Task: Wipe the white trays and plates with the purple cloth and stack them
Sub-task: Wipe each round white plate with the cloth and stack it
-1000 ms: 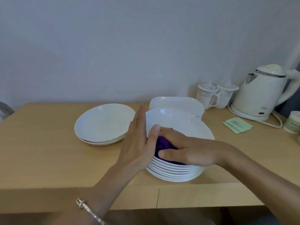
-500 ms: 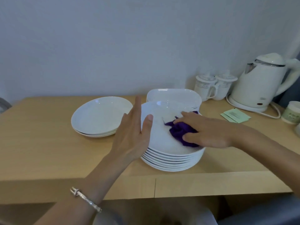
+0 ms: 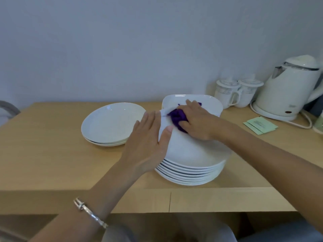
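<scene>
A stack of several round white plates [image 3: 190,169] stands near the table's front edge. Its top plate [image 3: 194,151] is tilted up on the left. My left hand [image 3: 147,142] holds that plate's left rim, thumb on top, fingers straight along the edge. My right hand [image 3: 197,122] grips the bunched purple cloth [image 3: 177,117] and presses it on the far left part of the top plate. Behind the stack lies a square white tray [image 3: 209,103], partly hidden by my right hand. Two round white plates [image 3: 111,123] sit stacked to the left.
A white kettle [image 3: 288,89] on its base stands at the back right, with two lidded mugs [image 3: 234,95] beside it. Green sachets [image 3: 259,127] lie in front of the kettle. A wooden table [image 3: 43,154] carries everything; the wall is close behind.
My right hand has swept the purple cloth from the near edge of the top plate across to its far left side. My left hand has stayed on the left rim.
</scene>
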Tool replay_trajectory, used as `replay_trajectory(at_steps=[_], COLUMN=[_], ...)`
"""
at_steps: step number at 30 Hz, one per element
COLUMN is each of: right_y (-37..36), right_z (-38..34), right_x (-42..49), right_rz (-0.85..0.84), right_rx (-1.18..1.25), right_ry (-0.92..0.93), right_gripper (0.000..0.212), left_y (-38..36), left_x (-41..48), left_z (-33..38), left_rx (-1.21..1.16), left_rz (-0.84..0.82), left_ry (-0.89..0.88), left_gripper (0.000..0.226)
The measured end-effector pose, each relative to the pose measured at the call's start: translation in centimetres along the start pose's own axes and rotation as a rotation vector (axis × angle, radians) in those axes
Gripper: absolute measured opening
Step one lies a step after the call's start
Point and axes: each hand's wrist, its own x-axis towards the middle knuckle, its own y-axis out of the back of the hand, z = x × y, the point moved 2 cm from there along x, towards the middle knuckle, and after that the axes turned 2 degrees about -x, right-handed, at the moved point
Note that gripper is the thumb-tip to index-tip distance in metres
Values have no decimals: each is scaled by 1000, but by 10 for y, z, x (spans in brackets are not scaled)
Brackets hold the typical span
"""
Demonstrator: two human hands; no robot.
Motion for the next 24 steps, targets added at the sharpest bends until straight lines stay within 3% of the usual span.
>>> replay_trajectory(at_steps=[3,5,8,11,14,17,20,22,24], right_y=[18,28,30,19,3,-5,4,19,32], right_z=[13,2,-32,-62,-62,-24,15,21,8], right_x=[-48,-81,-91,-55,-4,21,-7,-45,-81], right_rz=[-108,-260,-431,-225,-26,62,-37,-120,-261], right_rx=[7,196,546,588,522,187,-53,-56,149], right_ry=[-28,-10,132,343,343,175,-28,-39,-14], right_gripper=[38,27,27,23,10,35,47,32,13], left_y=[-1,-2,-6,-6,-6,-6,-5,-5,-6], left_x=[-1,-2,-4,-5,-5,-4,-3,-4,-5], left_z=[-2,-3,-6,-5,-4,-4,-7,-7,-6], left_rx=[69,64,-1,-108,-178,-115,-73,-56,-32], left_rz=[-80,-71,-12,70,92,49,12,-5,-21], left_ry=[111,136,120,88,80,98,122,134,144], left_gripper=[67,73,83,78,73,71,78,78,77])
